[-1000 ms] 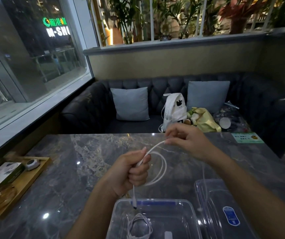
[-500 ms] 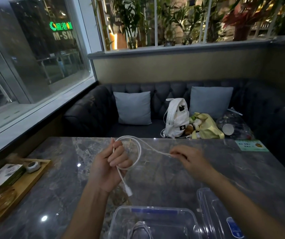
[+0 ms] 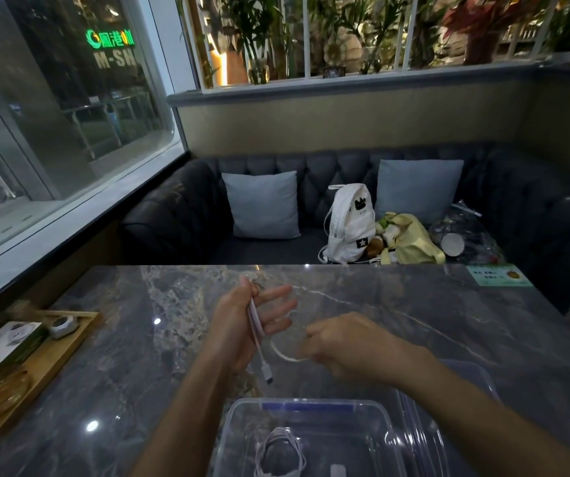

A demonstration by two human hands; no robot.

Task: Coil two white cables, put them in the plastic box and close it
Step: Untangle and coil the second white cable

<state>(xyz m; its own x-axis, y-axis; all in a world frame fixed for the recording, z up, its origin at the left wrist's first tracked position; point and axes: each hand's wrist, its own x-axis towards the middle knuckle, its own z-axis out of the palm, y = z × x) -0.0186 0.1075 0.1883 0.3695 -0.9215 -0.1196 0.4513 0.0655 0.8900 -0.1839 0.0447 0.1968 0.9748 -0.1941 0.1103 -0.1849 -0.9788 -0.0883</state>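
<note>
A white cable (image 3: 259, 342) is held in the air above a dark marbled desk (image 3: 121, 356), between two bare hands. The left hand (image 3: 245, 321) is raised with its palm turned sideways and its fingers (image 3: 276, 294) spread apart; several turns of the cable are looped across the palm, and the cable's plug end hangs down below the wrist, clear of the desk. The right hand (image 3: 342, 342) is seen just to the right and slightly lower, its grip pressed together on a curved stretch of the same cable, which arcs from it back toward the left hand. That stretch is blurred.

A clear plastic box (image 3: 235, 418) is set on the desk at the near edge, below the hands, uncovered. A second white cable (image 3: 280, 452), already coiled, is seen lying inside it on the bottom. The box's clear lid (image 3: 424, 438) is lying just beside the box on the right, partly hidden by the right forearm.

A wooden tray (image 3: 59, 352) with small items is seen at the left edge of the desk. Beyond the desk, a dark tufted sofa (image 3: 187, 215) is seen with a white backpack (image 3: 349, 225) on its seat.
</note>
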